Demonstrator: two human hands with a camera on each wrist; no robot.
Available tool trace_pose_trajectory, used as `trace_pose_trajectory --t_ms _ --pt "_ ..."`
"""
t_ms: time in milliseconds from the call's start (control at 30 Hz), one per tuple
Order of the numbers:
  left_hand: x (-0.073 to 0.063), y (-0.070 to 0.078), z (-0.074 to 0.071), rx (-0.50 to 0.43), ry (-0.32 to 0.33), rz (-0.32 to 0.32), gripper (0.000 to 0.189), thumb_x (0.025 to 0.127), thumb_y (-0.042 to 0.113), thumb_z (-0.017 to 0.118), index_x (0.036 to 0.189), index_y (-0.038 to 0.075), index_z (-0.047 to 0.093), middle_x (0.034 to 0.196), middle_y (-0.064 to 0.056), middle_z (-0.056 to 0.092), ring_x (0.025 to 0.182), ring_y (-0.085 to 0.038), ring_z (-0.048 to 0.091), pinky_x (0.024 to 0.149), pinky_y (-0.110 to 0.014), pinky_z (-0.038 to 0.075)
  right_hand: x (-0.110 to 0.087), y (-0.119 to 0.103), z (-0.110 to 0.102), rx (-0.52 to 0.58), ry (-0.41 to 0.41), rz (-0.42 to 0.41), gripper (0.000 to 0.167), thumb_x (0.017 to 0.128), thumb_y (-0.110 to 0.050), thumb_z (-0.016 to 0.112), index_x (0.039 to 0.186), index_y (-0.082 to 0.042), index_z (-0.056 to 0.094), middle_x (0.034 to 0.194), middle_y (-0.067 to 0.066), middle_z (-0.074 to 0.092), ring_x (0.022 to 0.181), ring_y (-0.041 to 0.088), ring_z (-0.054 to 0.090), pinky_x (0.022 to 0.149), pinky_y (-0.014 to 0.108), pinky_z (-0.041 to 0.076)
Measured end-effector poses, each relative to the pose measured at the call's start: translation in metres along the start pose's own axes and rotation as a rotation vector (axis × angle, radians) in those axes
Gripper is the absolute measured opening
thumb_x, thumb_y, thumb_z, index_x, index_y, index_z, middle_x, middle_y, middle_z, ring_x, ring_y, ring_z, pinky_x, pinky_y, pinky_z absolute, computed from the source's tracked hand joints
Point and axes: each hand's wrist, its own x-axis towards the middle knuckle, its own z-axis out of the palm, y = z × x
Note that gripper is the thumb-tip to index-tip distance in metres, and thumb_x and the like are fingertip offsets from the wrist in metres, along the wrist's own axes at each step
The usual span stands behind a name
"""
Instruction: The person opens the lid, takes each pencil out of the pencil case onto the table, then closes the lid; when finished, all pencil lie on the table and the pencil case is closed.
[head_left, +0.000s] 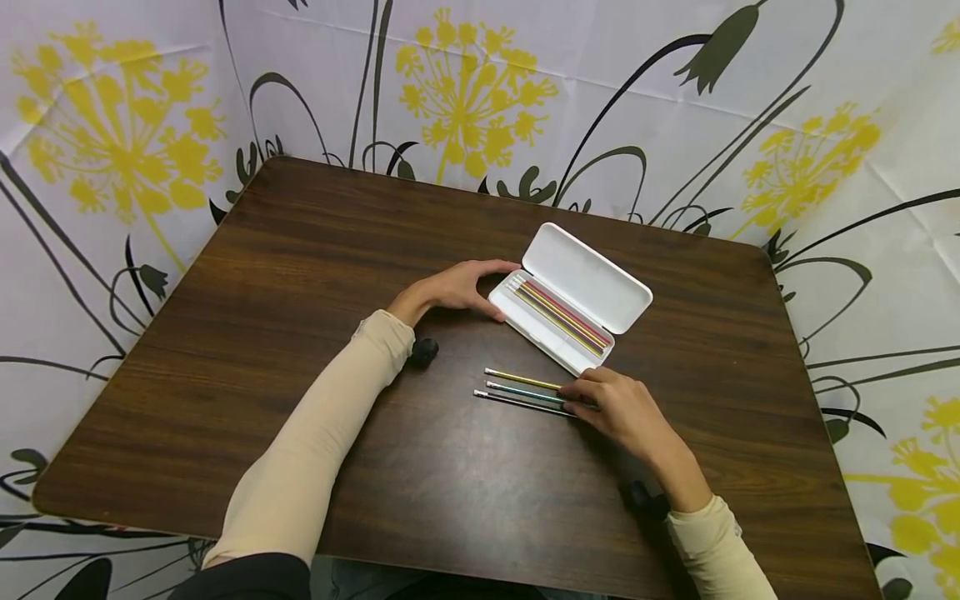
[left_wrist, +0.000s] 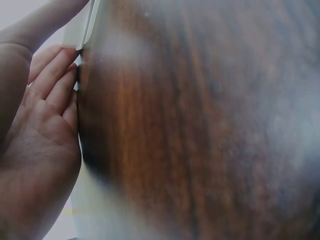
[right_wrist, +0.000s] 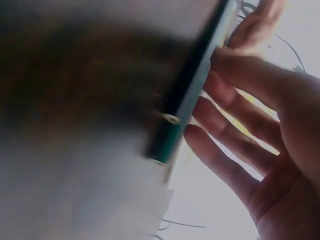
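Note:
A white pencil case [head_left: 534,331] lies with its lid [head_left: 587,277] raised. Inside, several pencils [head_left: 562,314], red, yellow and dark, lie side by side. My left hand [head_left: 459,286] holds the case's left end, thumb at the front side and fingers at the back. In the left wrist view, its fingertips [left_wrist: 70,52] meet the case's edge. In front of the case lie a yellow pencil [head_left: 521,379], a green pencil [head_left: 525,392] and a black pencil [head_left: 517,403]. My right hand [head_left: 618,408] reaches over their right ends, fingers fairly straight and touching them.
The brown wooden table [head_left: 300,250] has a cloth with yellow flowers [head_left: 472,92] hanging behind it. Black wrist cameras show near the left sleeve [head_left: 337,425] and the right sleeve [head_left: 712,542]. The table's front edge runs below the arms.

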Motion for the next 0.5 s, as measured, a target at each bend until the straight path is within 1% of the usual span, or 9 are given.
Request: trace_pose_trajectory --t_ms 100,167,267,333,433,500 --pt "0.002 0.002 -0.002 0.011 0.001 0.003 0.092 0.072 0.035 0.089 0.15 0.02 0.042 0.147 0.002 0.045 0.134 -0.014 0.037 0.108 -0.033 0.028 0.009 0.001 -0.012 -0.008 0.04 0.013 0.016 0.08 -0.017 0.083 0.095 -0.015 0.078 0.089 -0.005 0.067 0.073 0.01 0.062 0.059 0.035 0.051" --pt "0.001 0.003 -0.002 0.013 0.005 0.0 0.092 0.072 0.034 0.089 0.15 0.02 0.042 0.147 0.001 0.045 0.134 -0.014 0.037 0.108 -0.034 0.029 0.018 0.004 -0.021 -0.034 0.084 0.021 0.015 0.08 -0.016 0.082 0.094 -0.014 0.077 0.087 -0.004 0.068 0.073 0.012 0.064 0.059 0.035 0.051" --pt "0.0 0.004 -0.002 0.012 0.009 -0.009 0.092 0.072 0.032 0.089 0.15 0.02 0.042 0.147 0.0 0.044 0.134 -0.016 0.037 0.109 -0.035 0.029 0.037 0.009 -0.036 -0.069 0.126 0.045 0.011 0.081 -0.013 0.081 0.092 -0.013 0.077 0.084 -0.002 0.067 0.072 0.014 0.065 0.057 0.035 0.05" --pt "-0.001 0.005 -0.001 0.008 0.006 -0.009 0.092 0.072 0.031 0.089 0.15 0.019 0.041 0.147 -0.001 0.044 0.134 -0.017 0.037 0.109 -0.036 0.028 0.049 0.012 -0.046 -0.074 0.148 0.069 0.009 0.083 -0.012 0.079 0.092 -0.012 0.077 0.083 -0.002 0.068 0.073 0.015 0.065 0.058 0.035 0.05" --pt "-0.002 0.005 0.0 0.004 0.002 -0.003 0.092 0.073 0.031 0.089 0.15 0.018 0.041 0.148 -0.002 0.044 0.135 -0.017 0.037 0.109 -0.037 0.028 0.065 0.017 -0.057 -0.057 0.176 0.127 0.007 0.085 -0.012 0.076 0.092 -0.013 0.077 0.083 -0.002 0.069 0.073 0.015 0.065 0.058 0.036 0.049" --pt "-0.001 0.004 0.0 0.007 0.002 0.002 0.092 0.073 0.032 0.089 0.15 0.018 0.041 0.148 -0.002 0.044 0.135 -0.017 0.036 0.11 -0.038 0.028 0.074 0.021 -0.062 -0.044 0.177 0.163 0.007 0.087 -0.013 0.074 0.093 -0.013 0.077 0.085 -0.002 0.07 0.074 0.015 0.066 0.06 0.038 0.049"
